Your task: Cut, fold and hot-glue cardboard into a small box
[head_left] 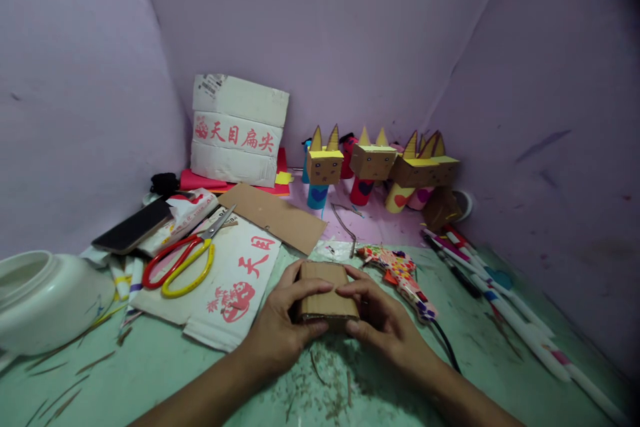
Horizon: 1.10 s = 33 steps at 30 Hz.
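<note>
A small brown cardboard box (325,290) is held between my two hands, just above the green tabletop. My left hand (287,310) grips its left side, thumb along the lower edge and fingers over the top. On the opposite side, my right hand (383,310) presses the box with its thumb at the near corner and fingers on the top. Right of the hands lies a flower-patterned glue gun (400,277) with a black cord. Scissors (195,253) with red and yellow handles rest on a flattened white carton (253,280) to the left.
Several cardboard figures with pointed horns (325,167) stand along the back wall. A white carton panel (240,130) leans behind a brown cardboard sheet (275,213). Left are a white pot (50,300) and a black phone (133,225). Markers (525,327) line the right; scraps litter the table.
</note>
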### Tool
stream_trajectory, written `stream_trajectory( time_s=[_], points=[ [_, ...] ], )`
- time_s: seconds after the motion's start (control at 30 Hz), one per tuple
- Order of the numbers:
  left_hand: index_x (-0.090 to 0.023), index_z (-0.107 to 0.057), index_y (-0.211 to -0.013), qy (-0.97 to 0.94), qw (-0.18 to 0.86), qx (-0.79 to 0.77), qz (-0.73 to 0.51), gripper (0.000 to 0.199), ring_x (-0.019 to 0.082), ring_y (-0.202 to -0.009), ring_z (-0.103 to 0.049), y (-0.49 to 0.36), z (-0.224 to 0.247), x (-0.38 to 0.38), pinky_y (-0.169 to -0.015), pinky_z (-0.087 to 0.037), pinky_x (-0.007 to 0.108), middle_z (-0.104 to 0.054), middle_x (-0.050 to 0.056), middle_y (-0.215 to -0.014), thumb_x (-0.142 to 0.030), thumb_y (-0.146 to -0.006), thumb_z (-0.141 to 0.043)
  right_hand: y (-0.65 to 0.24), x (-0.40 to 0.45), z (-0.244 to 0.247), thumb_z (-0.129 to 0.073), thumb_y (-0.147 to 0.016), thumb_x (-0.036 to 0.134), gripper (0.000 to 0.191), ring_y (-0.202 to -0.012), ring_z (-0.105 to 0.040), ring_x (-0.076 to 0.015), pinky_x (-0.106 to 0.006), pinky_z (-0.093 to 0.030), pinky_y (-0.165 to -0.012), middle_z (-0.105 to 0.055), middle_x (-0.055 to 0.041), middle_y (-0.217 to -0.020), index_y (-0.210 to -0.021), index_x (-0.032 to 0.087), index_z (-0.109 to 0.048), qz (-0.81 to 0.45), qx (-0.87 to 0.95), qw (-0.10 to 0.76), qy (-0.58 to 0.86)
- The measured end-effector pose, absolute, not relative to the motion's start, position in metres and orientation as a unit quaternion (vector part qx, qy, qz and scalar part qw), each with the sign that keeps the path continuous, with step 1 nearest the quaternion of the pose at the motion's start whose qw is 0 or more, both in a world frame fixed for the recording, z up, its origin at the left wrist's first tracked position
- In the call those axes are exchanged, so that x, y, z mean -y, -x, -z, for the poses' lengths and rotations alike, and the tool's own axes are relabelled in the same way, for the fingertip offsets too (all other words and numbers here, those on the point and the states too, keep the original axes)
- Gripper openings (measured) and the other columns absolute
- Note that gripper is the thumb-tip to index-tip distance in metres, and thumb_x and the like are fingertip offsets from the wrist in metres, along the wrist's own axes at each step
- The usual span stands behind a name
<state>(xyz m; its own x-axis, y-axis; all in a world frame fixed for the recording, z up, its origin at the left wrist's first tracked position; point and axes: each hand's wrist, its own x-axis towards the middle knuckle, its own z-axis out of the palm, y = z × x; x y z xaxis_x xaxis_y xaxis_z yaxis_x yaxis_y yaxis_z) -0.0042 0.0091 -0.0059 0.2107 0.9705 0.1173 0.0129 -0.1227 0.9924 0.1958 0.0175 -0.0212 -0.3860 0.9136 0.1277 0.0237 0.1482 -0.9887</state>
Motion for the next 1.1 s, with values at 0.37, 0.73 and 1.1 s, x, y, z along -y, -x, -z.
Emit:
stream_trajectory(
  time_s=[0.37,0.73,1.1],
  points=[
    [-0.032,-0.072,-0.099,-0.595,0.511,-0.404,-0.472,0.043,0.029,-0.127,-0.043,0.0042,0.0076,-0.0108,-0.106,-0.036,0.044,-0.047,0.005,-0.129,-0.011,-0.062,-0.072,-0.1945,-0.0172,0.0206,-0.073,-0.074,0.043,0.035,-0.14,-0.029,-0.0332,-0.051,-0.029,-0.109,-0.038,-0.0142,-0.147,-0.103,0.026,-0.065,-0.532,0.629,0.415,0.386],
    [-0.03,-0.068,-0.102,-0.625,0.484,-0.407,-0.458,0.039,0.028,-0.13,-0.039,0.0034,0.0063,-0.0078,-0.106,-0.035,0.042,-0.037,0.005,-0.135,-0.012,-0.068,-0.068,-0.1967,-0.0162,0.0215,-0.074,-0.074,0.041,0.033,-0.137,-0.036,-0.0321,-0.047,-0.035,-0.105,-0.037,-0.0121,-0.149,-0.103,0.028,-0.067,-0.528,0.63,0.426,0.377],
    [-0.025,-0.063,-0.106,-0.637,0.481,-0.427,-0.426,0.045,0.032,-0.13,-0.039,0.0025,0.0045,-0.0123,-0.107,-0.033,0.047,-0.041,0.008,-0.129,-0.014,-0.063,-0.07,-0.1911,-0.0172,0.0168,-0.076,-0.069,0.046,0.038,-0.134,-0.039,-0.0329,-0.049,-0.029,-0.108,-0.04,-0.0142,-0.146,-0.099,0.026,-0.067,-0.553,0.596,0.426,0.397]
  ],
)
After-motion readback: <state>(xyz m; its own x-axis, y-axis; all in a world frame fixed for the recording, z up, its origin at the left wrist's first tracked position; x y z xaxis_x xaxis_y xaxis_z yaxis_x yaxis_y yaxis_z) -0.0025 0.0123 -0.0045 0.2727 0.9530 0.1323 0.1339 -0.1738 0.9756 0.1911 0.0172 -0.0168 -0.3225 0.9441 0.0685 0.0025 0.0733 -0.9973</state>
